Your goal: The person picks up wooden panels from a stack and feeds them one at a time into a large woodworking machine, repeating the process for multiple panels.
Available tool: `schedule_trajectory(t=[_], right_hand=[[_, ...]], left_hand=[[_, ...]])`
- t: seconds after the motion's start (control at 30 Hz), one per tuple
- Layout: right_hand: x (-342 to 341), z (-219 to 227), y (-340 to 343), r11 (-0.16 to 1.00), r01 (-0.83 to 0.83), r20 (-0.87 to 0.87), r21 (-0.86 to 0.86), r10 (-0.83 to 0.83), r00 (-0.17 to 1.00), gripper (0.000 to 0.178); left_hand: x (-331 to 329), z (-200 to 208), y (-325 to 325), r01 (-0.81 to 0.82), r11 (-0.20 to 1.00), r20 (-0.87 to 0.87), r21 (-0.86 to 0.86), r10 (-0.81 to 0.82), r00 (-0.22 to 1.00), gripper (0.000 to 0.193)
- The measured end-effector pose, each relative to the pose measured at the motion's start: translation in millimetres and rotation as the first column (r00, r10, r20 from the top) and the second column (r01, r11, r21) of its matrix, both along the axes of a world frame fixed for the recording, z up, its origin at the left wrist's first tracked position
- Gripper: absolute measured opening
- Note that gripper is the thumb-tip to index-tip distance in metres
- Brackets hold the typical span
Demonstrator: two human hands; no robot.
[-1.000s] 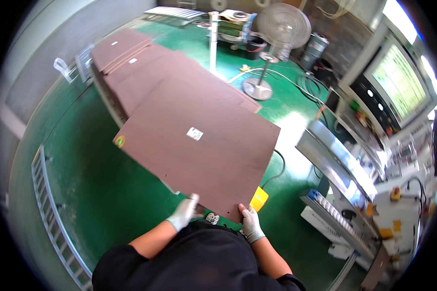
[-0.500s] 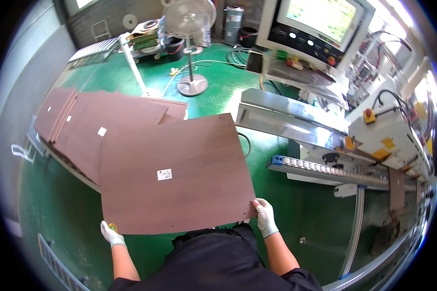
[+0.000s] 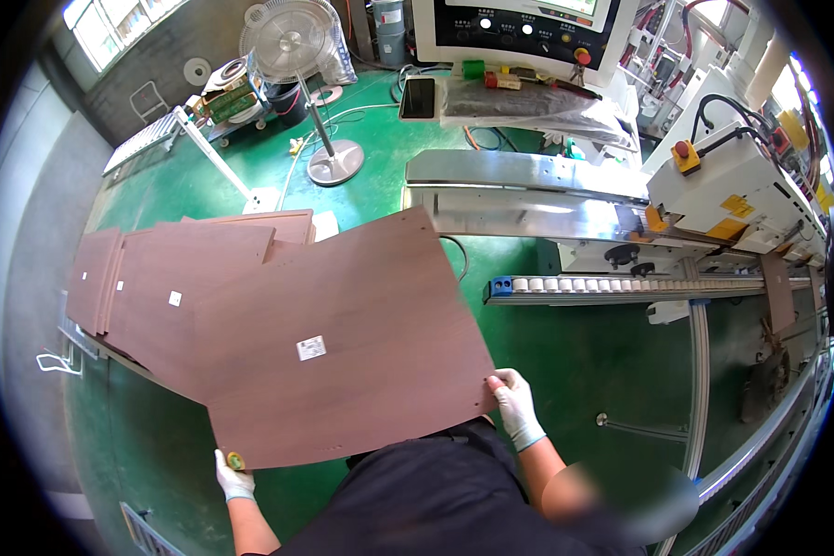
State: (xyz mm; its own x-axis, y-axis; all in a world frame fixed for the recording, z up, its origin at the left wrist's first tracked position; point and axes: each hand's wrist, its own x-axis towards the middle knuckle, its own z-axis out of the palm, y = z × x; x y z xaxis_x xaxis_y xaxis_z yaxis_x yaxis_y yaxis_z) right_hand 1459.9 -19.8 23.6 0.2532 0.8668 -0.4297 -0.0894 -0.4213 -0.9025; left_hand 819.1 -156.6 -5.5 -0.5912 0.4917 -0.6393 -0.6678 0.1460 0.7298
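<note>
- Green floor [image 3: 574, 371] spreads out below me.
- With my left fingers [image 3: 221, 461] I grip the large brown panel [image 3: 371, 380] at its near left corner, beside a round sticker [image 3: 235, 461].
- With my right fingers [image 3: 510, 382] I pinch its near right corner, thumb on top.
- It spans the space before my waist, overlapping stacked panels [image 3: 199, 264] in view; I can't tell whether they touch.
- Farther out: white rollers [image 3: 584, 285] rightward, a fan [image 3: 290, 42] beyond.

The roller rail [image 3: 593, 286] lies right of the nearest panel [image 3: 352, 320].
</note>
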Motion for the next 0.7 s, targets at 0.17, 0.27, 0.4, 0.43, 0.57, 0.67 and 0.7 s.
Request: schedule_trajectory(t=[0.17,0.27,0.4,0.43,0.57,0.67,0.7], right_hand=[[63.4,2.8,-10.6,0.993,0.117,0.158,-0.014,-0.114,0.981,0.020],[97.2,-9.3,-21.8,0.920,0.393,-0.047,-0.003,-0.393,0.919,0.028],[110.4,-12.6,-18.2,0.690,0.700,-0.422,-0.184,-0.699,0.577,0.035],[110.0,-15.5,-16.3,0.658,0.724,-0.459,-0.206,-0.719,0.522,0.040],[83.3,-23.1,-5.0,0.736,0.624,-0.628,-0.263,-0.622,0.468,0.048],[81.9,-24.9,13.5,0.655,0.693,-0.691,-0.302,-0.651,0.313,0.054],[89.9,-33.0,14.3,0.626,0.724,-0.708,-0.291,-0.650,0.278,0.053]], left_hand=[[73.0,3.0,38.1,0.137,0.991,0.043,-0.003,-0.137,0.990,0.045],[121.5,16.6,77.3,0.234,0.969,0.016,-0.082,-0.234,0.972,0.053],[169.2,27.8,128.2,0.488,0.840,-0.091,-0.235,-0.519,0.850,0.064],[180.5,31.4,140.5,0.547,0.794,-0.108,-0.265,-0.588,0.801,0.065],[222.6,26.8,193.1,0.570,0.763,-0.126,-0.305,-0.626,0.770,0.052],[258.8,34.7,218.9,0.577,0.735,-0.162,-0.357,-0.657,0.737,0.049],[272.1,38.3,222.2,0.583,0.716,-0.131,-0.384,-0.667,0.734,0.049]])
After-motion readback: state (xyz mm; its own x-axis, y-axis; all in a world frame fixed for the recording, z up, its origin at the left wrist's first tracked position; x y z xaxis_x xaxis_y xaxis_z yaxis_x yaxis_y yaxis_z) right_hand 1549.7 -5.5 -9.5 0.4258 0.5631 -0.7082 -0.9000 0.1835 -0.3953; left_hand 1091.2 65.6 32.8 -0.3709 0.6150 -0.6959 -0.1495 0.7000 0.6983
